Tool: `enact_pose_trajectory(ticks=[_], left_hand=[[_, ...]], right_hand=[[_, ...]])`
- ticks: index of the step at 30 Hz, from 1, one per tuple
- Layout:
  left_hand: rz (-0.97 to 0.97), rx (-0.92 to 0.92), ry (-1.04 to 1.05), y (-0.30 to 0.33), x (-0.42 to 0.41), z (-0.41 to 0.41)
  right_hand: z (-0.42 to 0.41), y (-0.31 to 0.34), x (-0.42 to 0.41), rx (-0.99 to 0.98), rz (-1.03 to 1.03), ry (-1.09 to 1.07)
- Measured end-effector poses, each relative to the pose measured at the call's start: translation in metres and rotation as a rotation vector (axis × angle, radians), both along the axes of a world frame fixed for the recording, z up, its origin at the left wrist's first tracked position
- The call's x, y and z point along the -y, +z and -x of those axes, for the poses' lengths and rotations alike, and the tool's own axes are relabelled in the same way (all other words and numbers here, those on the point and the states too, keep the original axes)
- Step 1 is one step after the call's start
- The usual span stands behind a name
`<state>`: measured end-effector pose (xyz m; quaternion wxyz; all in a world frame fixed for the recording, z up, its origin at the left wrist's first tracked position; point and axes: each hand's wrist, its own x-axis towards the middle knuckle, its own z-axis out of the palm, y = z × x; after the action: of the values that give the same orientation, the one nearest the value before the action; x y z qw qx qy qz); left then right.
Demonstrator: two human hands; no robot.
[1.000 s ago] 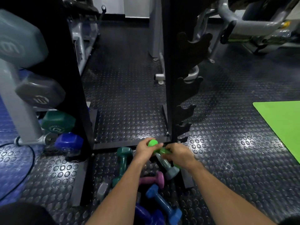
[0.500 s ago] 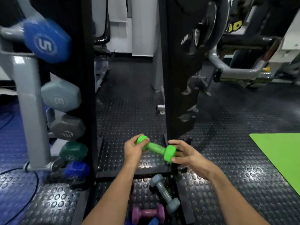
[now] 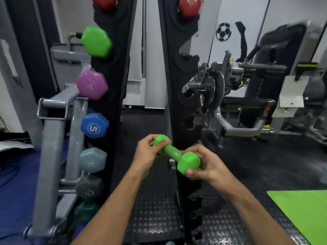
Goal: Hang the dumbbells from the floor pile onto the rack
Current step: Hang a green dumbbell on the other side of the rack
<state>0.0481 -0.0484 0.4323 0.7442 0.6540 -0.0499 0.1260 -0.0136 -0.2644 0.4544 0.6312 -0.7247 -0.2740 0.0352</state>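
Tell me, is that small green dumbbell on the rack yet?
No. The green dumbbell is off the rack, tilted, held by left hand and right hand at its ends.

A bright green hex-ended dumbbell (image 3: 177,154) is seen tilted at frame centre, before the black rack (image 3: 169,68), whose right post shows bare notched cradles while coloured dumbbells hang at left.

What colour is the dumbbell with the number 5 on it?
Blue. The 5 dumbbell hangs on the rack's left post, seen in the head view.
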Motion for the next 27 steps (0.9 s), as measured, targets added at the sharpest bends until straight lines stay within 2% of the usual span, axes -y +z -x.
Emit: enact_pose_trajectory(ticks=[6, 10, 14, 22, 27], left_hand=[[0.041, 0.189, 0.017, 0.1, 0.009, 0.015], [0.108, 0.222, 0.111, 0.146, 0.013, 0.004], [0.092, 0.275, 0.133, 0.186, 0.015, -0.008], [0.078, 0.166, 0.018, 0.236, 0.022, 0.005], [0.024, 0.165, -0.102, 0.245, 0.031, 0.012]], right_hand=[[0.042, 0.087, -0.005, 0.132, -0.107, -0.123], [0.067, 0.121, -0.007, 0.247, -0.192, -0.225], [0.075, 0.155, -0.012, 0.412, -0.246, -0.333], [0.022, 0.218, -0.016, 0.547, -0.349, -0.539], [-0.035, 0.232, -0.011, 0.478, -0.294, -0.616]])
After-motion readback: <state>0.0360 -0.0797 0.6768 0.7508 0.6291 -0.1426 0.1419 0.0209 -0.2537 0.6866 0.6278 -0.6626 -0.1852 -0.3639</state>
